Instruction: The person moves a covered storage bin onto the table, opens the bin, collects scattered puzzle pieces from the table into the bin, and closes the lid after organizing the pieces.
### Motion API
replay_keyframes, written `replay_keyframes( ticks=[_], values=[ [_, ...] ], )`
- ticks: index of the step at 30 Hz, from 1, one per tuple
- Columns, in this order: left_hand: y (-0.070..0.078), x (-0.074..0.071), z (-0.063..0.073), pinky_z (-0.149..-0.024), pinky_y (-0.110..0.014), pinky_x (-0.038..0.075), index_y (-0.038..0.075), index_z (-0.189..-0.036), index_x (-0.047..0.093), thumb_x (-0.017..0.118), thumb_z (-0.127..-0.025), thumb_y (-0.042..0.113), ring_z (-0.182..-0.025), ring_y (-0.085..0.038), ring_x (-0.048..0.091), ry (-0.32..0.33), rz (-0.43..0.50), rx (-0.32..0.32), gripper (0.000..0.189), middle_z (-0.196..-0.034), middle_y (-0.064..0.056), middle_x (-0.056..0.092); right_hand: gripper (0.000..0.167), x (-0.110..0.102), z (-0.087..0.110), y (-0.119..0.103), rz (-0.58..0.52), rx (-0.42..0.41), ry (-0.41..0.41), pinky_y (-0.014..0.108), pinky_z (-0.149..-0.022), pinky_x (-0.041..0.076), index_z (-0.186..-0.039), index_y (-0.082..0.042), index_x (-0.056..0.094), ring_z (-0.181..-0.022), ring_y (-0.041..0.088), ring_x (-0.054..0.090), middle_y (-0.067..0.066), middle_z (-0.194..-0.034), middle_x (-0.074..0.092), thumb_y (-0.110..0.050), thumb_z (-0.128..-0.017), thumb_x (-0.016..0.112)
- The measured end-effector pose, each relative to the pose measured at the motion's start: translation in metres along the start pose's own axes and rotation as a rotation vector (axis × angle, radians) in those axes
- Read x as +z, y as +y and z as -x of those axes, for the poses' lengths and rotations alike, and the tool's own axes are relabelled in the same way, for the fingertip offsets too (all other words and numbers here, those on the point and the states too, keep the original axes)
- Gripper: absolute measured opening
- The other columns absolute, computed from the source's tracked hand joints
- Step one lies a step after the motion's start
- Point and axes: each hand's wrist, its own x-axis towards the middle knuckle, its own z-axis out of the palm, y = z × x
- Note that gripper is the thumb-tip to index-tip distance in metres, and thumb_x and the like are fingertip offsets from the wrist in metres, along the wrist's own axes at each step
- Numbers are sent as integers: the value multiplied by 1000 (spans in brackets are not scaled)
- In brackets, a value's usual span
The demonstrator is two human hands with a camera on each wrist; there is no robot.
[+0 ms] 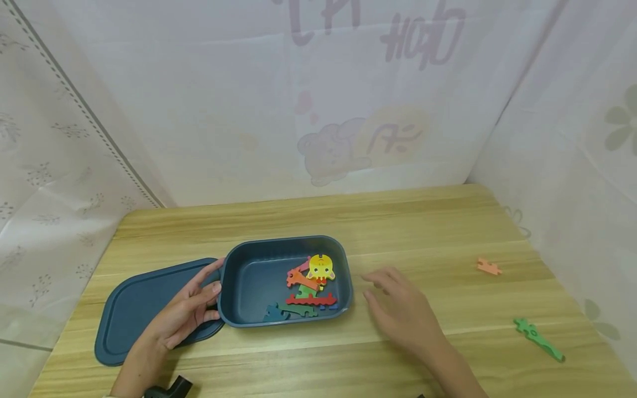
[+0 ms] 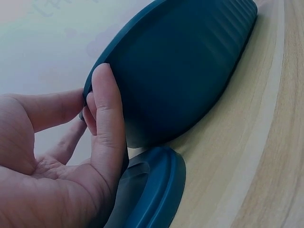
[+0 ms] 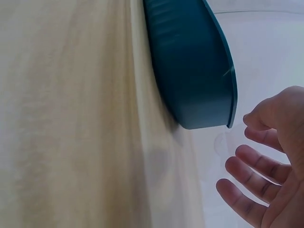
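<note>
A dark blue box (image 1: 254,290) stands on the table with several puzzle pieces heaped in its right half. Among them are a yellow animal-head piece (image 1: 320,268), a red piece (image 1: 312,300) and a teal piece (image 1: 275,313). My left hand (image 1: 186,309) pinches the box at its left end, and the left wrist view shows thumb and fingers at the rim (image 2: 124,34). To the right of the box hovers my right hand (image 1: 403,312), fingers loosely bent and holding nothing. In the right wrist view its fingertips (image 3: 236,195) are apart from the box wall (image 3: 199,80).
The matching blue lid (image 1: 136,309) lies flat on the table at the left, partly under my left hand. On the right side of the table lie an orange puzzle piece (image 1: 489,266) and a long green one (image 1: 539,339). White printed cloth (image 1: 239,110) hangs around the table.
</note>
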Motion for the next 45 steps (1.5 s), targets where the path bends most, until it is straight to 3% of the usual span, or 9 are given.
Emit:
replay_keyframes(
  ticks=[4,10,13,21,30,37,45],
  values=[
    [0,0,0,-86,-25,65,31,-171,8,37,-117,13,-110,-7,72,1,-1,-1,64,-123,7,69,33,-1,6,4,7,20,-15,34,-82,64,-120,-14,76,-97,12,70,-3,-115,74,-8,-88,83],
    [0,0,-1,-86,-25,65,30,-171,4,37,-117,12,-111,-8,72,-10,23,-2,66,-125,7,69,36,-9,15,10,11,102,-29,44,-87,64,-124,-18,74,-102,14,72,-3,-120,74,-8,-90,82],
    [0,0,0,-87,-25,65,30,-172,3,36,-117,11,-113,-8,72,-22,41,2,67,-128,7,69,38,-14,18,14,-4,124,-17,43,-86,65,-124,-17,74,-101,17,73,-1,-123,74,-5,-89,82],
    [0,-1,0,-88,-25,64,27,-172,-3,35,-117,11,-117,-8,71,-30,40,8,68,-134,7,69,38,-20,25,23,-11,143,-13,38,-85,66,-124,-16,74,-100,19,73,3,-128,74,-4,-89,82],
    [0,0,0,-88,-25,64,29,-172,2,36,-117,11,-114,-8,72,-23,29,6,67,-133,7,69,40,-29,35,30,8,151,-6,36,-82,65,-126,-20,73,-99,20,72,-3,-123,74,-7,-90,82],
    [0,0,-1,-89,-27,64,29,-172,5,37,-117,11,-115,-8,72,-13,11,3,66,-133,7,70,38,-35,42,38,33,152,8,37,-81,65,-126,-14,73,-99,16,70,0,-122,74,-5,-90,81],
    [1,1,0,-88,-25,64,28,-172,3,36,-117,11,-113,-7,72,-19,4,9,67,-130,7,71,38,-44,49,47,72,175,40,38,-80,63,-127,-19,74,-99,14,69,-1,-121,75,-11,-91,82]
  ],
)
